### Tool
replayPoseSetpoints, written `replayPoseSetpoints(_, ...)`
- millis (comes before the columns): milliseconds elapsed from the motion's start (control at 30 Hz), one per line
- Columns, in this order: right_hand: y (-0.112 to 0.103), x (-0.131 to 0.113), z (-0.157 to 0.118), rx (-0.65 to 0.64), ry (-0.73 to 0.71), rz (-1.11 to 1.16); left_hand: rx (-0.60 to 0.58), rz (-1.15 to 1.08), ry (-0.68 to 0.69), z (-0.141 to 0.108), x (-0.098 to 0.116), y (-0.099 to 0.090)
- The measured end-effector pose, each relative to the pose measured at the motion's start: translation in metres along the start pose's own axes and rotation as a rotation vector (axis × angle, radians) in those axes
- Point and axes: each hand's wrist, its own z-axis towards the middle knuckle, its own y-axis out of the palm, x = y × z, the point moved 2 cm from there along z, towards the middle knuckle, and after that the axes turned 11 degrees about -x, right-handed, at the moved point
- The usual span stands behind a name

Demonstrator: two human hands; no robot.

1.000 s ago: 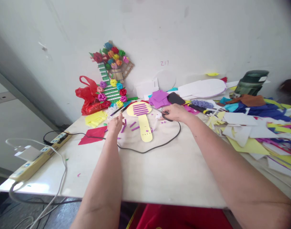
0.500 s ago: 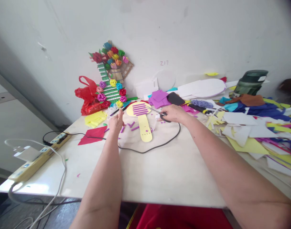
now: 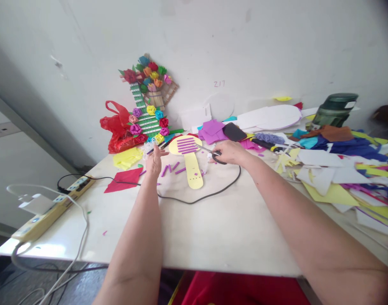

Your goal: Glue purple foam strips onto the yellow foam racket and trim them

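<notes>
A yellow paddle-shaped cutout lies flat on the table, with several purple strips side by side across its round top. My right hand grips black-handled scissors, their blades pointing left over the right edge of the round part. Left of the cutout, my left hand is raised with its fingers apart, nothing visible in it. Loose purple rolls lie between my left hand and the cutout's stem.
Paper flowers on a green-and-white stand and a red bag are behind. Paper scraps and a green bottle sit at right. A black cable crosses the table; a power strip lies left.
My left hand has shifted slightly left and its fingers have spread. The scissors in my right hand have moved a little left.
</notes>
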Motion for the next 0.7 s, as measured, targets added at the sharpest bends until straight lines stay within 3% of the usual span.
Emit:
replayPoseSetpoints(100, 0.0, 0.0, 0.0, 0.005, -0.002, -0.002, -0.033, 0.267, -0.167, -0.002, -0.004, -0.003)
replayPoseSetpoints(167, 0.0, 0.0, 0.0, 0.001, -0.003, -0.001, -0.115, 0.42, -0.255, -0.002, -0.01, -0.003)
replayPoseSetpoints(300, 0.001, -0.001, 0.0, -0.005, -0.012, 0.005, -0.272, 0.485, -0.324, -0.002, -0.021, 0.0)
replayPoseSetpoints(400, 0.001, -0.002, -0.001, -0.007, -0.01, 0.003, -0.303, 0.475, -0.331, -0.002, -0.02, 0.002)
replayPoseSetpoints(467, 0.001, -0.003, -0.002, -0.013, -0.004, -0.001, -0.279, 0.46, -0.343, -0.003, -0.017, 0.0)
replayPoseSetpoints(567, 0.0, -0.003, -0.002, -0.012, 0.007, -0.003, -0.128, 0.383, -0.345, -0.002, -0.012, -0.003)
replayPoseSetpoints(700, 0.001, -0.003, -0.001, 0.002, 0.02, -0.002, -0.021, 0.018, -0.166, 0.004, -0.013, 0.001)
